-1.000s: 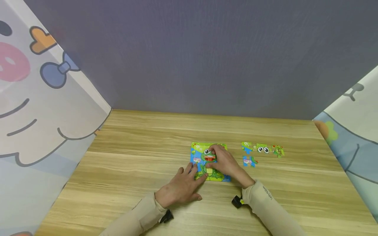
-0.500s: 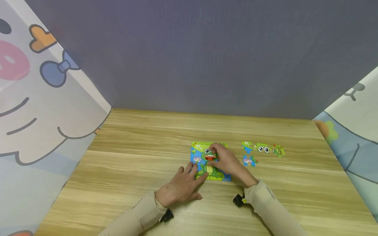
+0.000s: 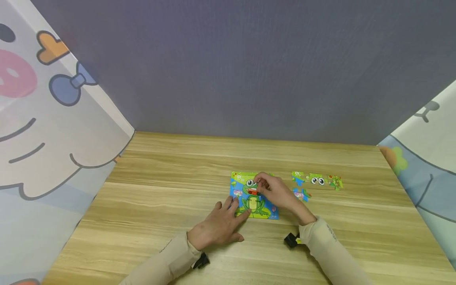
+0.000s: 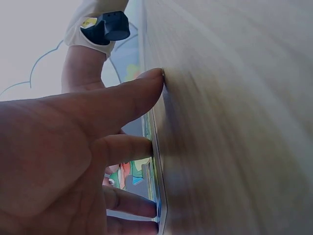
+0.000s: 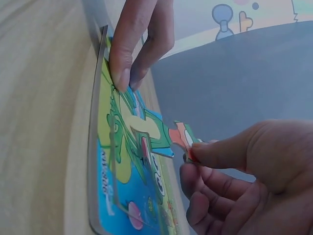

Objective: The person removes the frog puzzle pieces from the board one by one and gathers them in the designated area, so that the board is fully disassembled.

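A frog jigsaw puzzle (image 3: 270,213) lies on the table, its blue and green board (image 5: 105,193) seen edge-on in the right wrist view. My left hand (image 3: 221,225) spreads over its near left side, fingertips on the board, the thumb reaching down to the table in the left wrist view. At the frog's mouth, my right hand (image 3: 279,194) pinches a red and green puzzle piece (image 5: 183,134) between thumb and fingers. That piece is raised at a slant over the board, and a green piece with a cream belly (image 5: 156,129) tilts up joined to it.
Loose pieces lie right of the board: a corner piece (image 3: 297,178), one with two eyes (image 3: 317,180), a green one with red spots (image 3: 336,182) and a blue-pink one (image 3: 300,194). A grey wall (image 3: 249,79) rises behind the wooden table (image 3: 160,178).
My right hand has shifted a little right and drawn its thumb up toward the fingers, uncovering the frog's belly and the board's lower right. The left hand stays in place.
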`<state>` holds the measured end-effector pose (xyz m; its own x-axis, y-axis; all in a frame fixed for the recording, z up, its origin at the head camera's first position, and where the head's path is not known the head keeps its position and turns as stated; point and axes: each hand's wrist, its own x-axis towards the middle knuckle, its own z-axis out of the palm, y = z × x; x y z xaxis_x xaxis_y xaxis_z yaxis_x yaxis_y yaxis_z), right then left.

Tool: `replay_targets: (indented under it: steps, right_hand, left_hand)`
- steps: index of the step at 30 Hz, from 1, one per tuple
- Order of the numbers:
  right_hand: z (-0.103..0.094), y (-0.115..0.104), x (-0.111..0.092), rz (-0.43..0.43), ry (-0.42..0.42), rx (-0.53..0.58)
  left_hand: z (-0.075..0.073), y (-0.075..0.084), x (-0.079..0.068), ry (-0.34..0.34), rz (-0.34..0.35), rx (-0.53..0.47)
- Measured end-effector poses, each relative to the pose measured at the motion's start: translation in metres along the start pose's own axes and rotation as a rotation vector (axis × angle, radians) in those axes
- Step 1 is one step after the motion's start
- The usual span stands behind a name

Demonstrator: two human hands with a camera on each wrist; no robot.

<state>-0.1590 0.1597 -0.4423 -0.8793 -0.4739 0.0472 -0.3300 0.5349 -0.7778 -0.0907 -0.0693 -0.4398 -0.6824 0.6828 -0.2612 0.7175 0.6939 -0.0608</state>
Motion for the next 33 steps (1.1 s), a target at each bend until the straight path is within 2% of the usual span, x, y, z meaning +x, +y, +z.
replay_targets:
  steps: [10, 17, 27, 33]
  right_hand:
    - [-0.010, 0.003, -0.002, 0.053, 0.068, 0.075]
    - [-0.027, 0.009, -0.006, 0.045, 0.103, 0.130]
    - [-0.051, 0.016, -0.019, 0.126, 0.122, 0.163]
    - [-0.059, 0.025, -0.030, 0.123, 0.139, 0.177]
  left_hand:
    - [-0.003, 0.001, -0.002, 0.011, 0.005, -0.001]
    - [-0.002, 0.001, 0.000, 0.005, 0.000, -0.011]
    - [-0.002, 0.002, 0.000, -0.016, -0.004, -0.045]
    - [-0.003, 0.003, 0.000, -0.029, -0.005, -0.051]
